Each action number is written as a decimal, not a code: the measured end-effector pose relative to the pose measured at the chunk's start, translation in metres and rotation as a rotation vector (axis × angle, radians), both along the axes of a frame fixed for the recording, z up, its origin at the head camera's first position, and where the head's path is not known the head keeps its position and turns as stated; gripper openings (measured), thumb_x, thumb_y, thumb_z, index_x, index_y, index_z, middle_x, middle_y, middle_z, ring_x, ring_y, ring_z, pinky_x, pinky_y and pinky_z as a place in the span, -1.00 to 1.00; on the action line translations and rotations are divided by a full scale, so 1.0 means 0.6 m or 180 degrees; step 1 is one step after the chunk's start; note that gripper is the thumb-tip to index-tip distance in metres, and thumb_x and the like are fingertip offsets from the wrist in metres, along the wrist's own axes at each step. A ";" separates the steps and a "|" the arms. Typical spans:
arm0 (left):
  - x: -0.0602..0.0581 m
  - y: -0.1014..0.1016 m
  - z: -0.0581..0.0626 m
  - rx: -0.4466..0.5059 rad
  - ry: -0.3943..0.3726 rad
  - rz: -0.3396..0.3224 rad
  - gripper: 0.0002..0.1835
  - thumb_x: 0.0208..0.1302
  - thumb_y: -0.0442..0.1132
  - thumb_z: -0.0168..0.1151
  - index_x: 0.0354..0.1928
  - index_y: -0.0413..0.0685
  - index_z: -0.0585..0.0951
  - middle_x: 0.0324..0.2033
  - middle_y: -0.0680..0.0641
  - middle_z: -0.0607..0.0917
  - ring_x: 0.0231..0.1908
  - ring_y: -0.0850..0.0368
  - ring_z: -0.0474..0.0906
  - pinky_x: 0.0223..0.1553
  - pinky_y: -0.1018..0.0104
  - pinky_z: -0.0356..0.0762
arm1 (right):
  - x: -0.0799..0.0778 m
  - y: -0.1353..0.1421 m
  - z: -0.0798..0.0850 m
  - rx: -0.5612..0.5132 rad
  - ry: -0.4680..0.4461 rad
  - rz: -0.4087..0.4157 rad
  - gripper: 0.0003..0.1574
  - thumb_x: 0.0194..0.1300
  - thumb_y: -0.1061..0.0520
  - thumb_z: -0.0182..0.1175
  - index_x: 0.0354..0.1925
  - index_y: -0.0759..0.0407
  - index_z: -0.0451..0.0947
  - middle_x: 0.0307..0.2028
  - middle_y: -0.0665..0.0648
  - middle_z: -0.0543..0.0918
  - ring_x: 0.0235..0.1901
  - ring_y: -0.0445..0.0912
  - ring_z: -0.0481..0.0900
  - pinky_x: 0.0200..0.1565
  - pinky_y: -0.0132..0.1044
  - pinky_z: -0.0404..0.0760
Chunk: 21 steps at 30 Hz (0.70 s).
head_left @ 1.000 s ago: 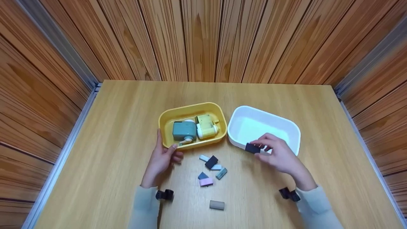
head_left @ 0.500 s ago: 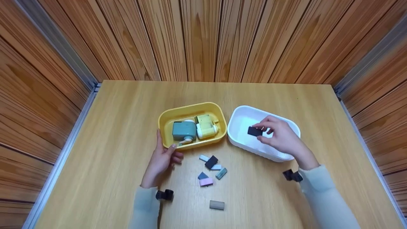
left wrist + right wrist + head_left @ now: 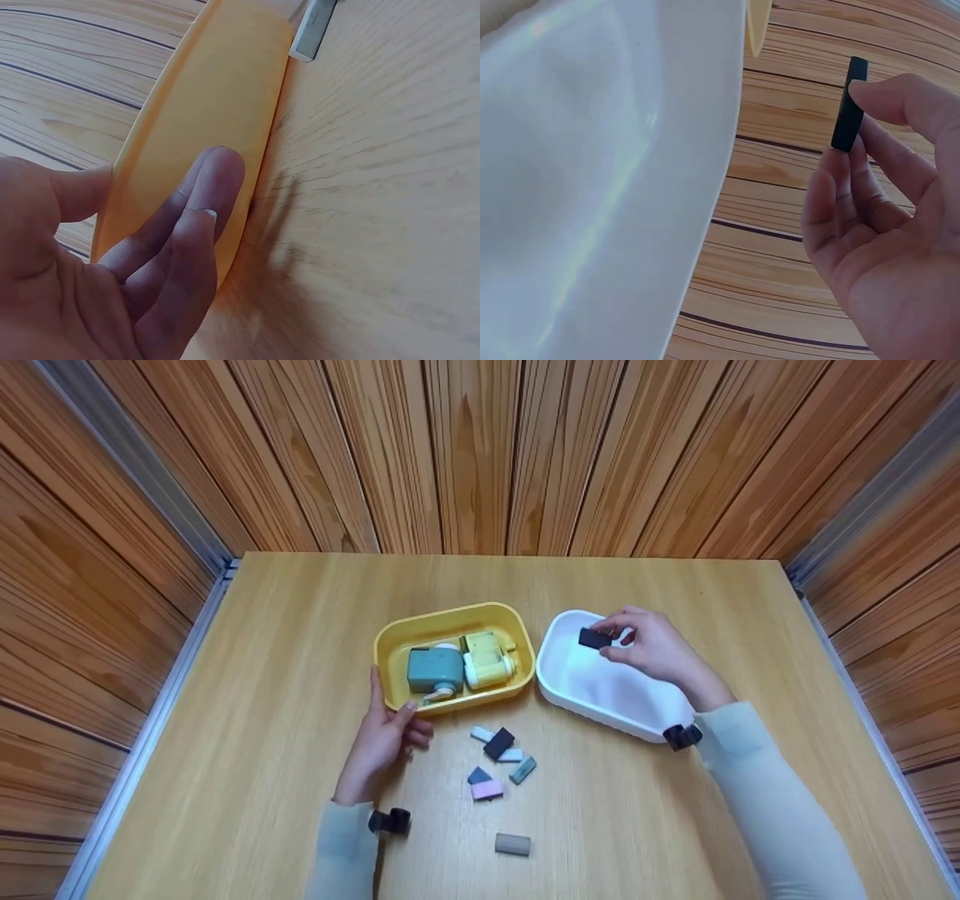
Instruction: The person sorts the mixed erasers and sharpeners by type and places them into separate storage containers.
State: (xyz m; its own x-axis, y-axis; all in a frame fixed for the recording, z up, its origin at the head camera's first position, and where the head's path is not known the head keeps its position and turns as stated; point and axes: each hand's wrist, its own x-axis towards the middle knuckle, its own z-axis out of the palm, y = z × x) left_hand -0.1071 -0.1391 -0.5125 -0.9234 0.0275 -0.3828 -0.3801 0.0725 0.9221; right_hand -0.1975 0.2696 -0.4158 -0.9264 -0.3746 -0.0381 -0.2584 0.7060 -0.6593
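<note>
Thumb and fingers of my right hand (image 3: 652, 645) pinch a small black rectangular block (image 3: 595, 638) above the white bin (image 3: 551, 690). The right wrist view shows the black block (image 3: 850, 105) edge-on, raised clear of the white bin's wall (image 3: 697, 180). My left hand (image 3: 382, 742) holds the near left corner of the yellow bin (image 3: 450, 617). In the left wrist view its thumb meets the rim and its curled fingers (image 3: 187, 232) lie by the outer wall. Inside the yellow bin sit a teal boxy device with a crank (image 3: 435, 669) and a pale yellow one (image 3: 487, 660).
In front of the bins lies a loose group: another black block (image 3: 499, 743), pale blue pieces (image 3: 511, 754), a teal piece (image 3: 523, 769), a dark blue-grey piece (image 3: 478, 775) and a pink block (image 3: 487, 789). A grey piece (image 3: 512, 844) lies nearer. Wood-panel walls enclose the table (image 3: 300, 607).
My right hand has carried the black block from the white bin's near edge to above its inside, towards the far side. My left hand stays at the yellow bin.
</note>
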 end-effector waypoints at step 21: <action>0.001 -0.001 -0.001 0.0081 0.0069 0.0004 -0.10 0.57 -0.12 -0.02 0.51 0.63 -0.44 -0.25 -0.28 0.73 -0.30 -0.22 0.69 -0.38 0.13 0.62 | -0.061 -0.001 -0.048 0.0126 -0.0064 -0.0019 -0.55 0.26 0.22 0.36 0.13 0.13 0.64 -0.01 0.12 0.54 -0.02 0.08 0.47 -0.02 -0.01 0.50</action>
